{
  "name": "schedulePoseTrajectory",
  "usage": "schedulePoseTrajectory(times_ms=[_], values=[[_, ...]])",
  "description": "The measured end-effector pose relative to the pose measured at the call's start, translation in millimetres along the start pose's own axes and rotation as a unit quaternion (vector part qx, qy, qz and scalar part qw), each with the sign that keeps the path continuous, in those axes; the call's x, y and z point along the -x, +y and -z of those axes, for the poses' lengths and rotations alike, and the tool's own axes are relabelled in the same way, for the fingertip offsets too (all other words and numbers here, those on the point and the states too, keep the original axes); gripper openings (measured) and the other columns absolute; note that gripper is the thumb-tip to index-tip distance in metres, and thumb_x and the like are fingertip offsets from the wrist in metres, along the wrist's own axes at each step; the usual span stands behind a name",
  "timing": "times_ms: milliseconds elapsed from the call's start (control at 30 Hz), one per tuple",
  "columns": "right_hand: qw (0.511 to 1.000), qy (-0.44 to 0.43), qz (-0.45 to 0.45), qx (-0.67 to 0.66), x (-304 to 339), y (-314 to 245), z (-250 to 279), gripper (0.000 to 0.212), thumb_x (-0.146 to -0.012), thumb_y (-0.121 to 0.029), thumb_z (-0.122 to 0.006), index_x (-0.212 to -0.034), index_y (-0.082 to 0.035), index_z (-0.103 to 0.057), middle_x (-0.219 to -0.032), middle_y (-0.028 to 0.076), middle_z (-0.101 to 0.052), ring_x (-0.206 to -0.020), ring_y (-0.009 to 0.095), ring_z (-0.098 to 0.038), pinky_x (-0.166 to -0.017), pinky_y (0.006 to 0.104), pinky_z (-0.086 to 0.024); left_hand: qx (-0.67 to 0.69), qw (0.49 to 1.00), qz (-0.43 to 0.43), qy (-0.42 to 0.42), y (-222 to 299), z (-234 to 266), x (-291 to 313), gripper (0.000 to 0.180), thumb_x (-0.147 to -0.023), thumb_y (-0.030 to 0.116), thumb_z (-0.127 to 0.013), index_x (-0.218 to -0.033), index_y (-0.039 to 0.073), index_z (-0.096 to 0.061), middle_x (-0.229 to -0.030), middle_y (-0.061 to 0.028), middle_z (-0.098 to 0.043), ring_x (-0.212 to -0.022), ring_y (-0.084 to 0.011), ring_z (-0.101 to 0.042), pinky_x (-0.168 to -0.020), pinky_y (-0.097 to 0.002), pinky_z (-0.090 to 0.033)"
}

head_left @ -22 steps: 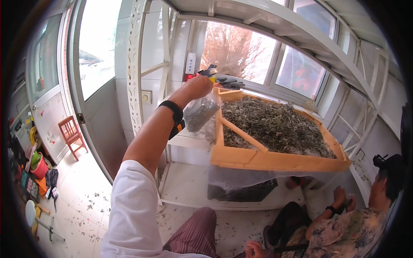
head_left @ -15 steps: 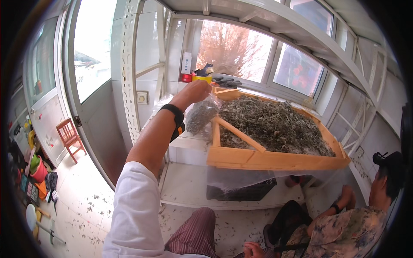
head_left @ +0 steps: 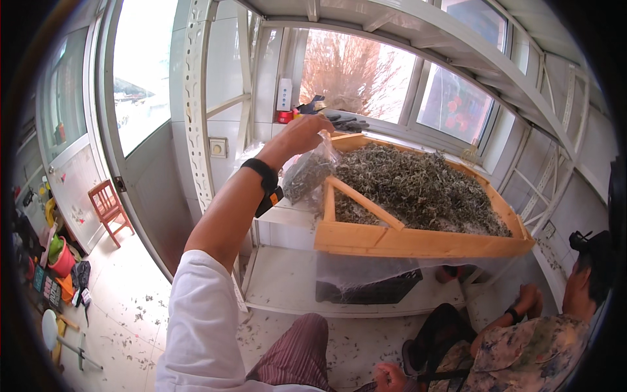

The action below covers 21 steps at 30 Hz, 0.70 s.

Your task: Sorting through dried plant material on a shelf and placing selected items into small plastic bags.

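My left hand [head_left: 304, 136] reaches up to the far left corner of a wooden-framed tray [head_left: 418, 243], a black band on its wrist. Its fingers are closed on the top of a clear plastic bag [head_left: 308, 175], whose lower part bulges with greyish-green dried plant matter. A heap of dried leaves [head_left: 415, 183] fills much of the tray. One wooden slat [head_left: 367, 204] lies slanted across its near left corner. At the lower edge, partly cut off, my right hand [head_left: 390, 377] has curled fingers; what they hold, if anything, is hidden.
A black crate [head_left: 369, 291] stands under the tray, behind hanging clear sheeting. To the right sits a co-worker [head_left: 529, 353] with hands together. Dark gloves [head_left: 348, 124] lie on the windowsill. A metal shelf [head_left: 418, 23] crosses overhead; a wooden chair [head_left: 110, 208] stands near the door.
My left hand has shifted slightly up and right with the bag's top, now covering the yellow roll behind it. The bag and tray stay nearly in place.
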State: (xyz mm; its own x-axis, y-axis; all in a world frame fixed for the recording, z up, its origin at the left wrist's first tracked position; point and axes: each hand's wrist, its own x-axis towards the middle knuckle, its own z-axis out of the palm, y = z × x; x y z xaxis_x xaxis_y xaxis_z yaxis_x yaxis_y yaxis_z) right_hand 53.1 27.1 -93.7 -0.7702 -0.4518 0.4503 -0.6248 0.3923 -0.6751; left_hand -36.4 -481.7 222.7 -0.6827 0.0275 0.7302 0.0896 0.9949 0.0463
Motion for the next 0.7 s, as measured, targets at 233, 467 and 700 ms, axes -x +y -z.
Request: schedulePoseTrajectory(times_ms=[233, 467, 700], values=[[0.999, 0.003, 0.036, 0.03, -57, -20, 41, 0.024, -0.093, -0.025, -0.051, -0.095, -0.004, -0.063, -0.095, 0.012, -0.063, -0.091, 0.025, -0.059, -0.084, 0.0342, -0.044, 0.08, 0.993, -0.018, 0.082, 39, 9, 35, 0.023, -0.072, -0.001, -0.057, -0.095, 0.001, -0.062, -0.104, -0.0131, -0.062, -0.095, -0.0317, -0.059, -0.083, -0.0367, -0.047], [0.993, 0.011, 0.111, 0.033, -135, -39, 79, 0.016, -0.075, -0.001, -0.062, -0.091, -0.001, -0.06, -0.094, 0.016, -0.061, -0.086, 0.033, -0.059, -0.076, 0.0385, -0.047, 0.154, 0.981, 0.01, 0.114, 95, 9, 140, 0.026, -0.074, -0.004, -0.059, -0.099, 0.002, -0.061, -0.107, -0.0162, -0.061, -0.099, -0.0342, -0.059, -0.084, -0.0365, -0.047], [0.965, 0.029, 0.228, 0.131, -225, -71, 112, 0.018, -0.076, -0.004, -0.062, -0.094, -0.002, -0.06, -0.094, 0.017, -0.059, -0.088, 0.035, -0.057, -0.075, 0.0383, -0.047, 0.13, 0.989, -0.056, -0.042, 163, -3, 255, 0.028, -0.065, -0.001, -0.063, -0.092, 0.004, -0.062, -0.103, -0.0104, -0.06, -0.079, -0.0266, -0.06, -0.065, -0.0357, -0.049]])
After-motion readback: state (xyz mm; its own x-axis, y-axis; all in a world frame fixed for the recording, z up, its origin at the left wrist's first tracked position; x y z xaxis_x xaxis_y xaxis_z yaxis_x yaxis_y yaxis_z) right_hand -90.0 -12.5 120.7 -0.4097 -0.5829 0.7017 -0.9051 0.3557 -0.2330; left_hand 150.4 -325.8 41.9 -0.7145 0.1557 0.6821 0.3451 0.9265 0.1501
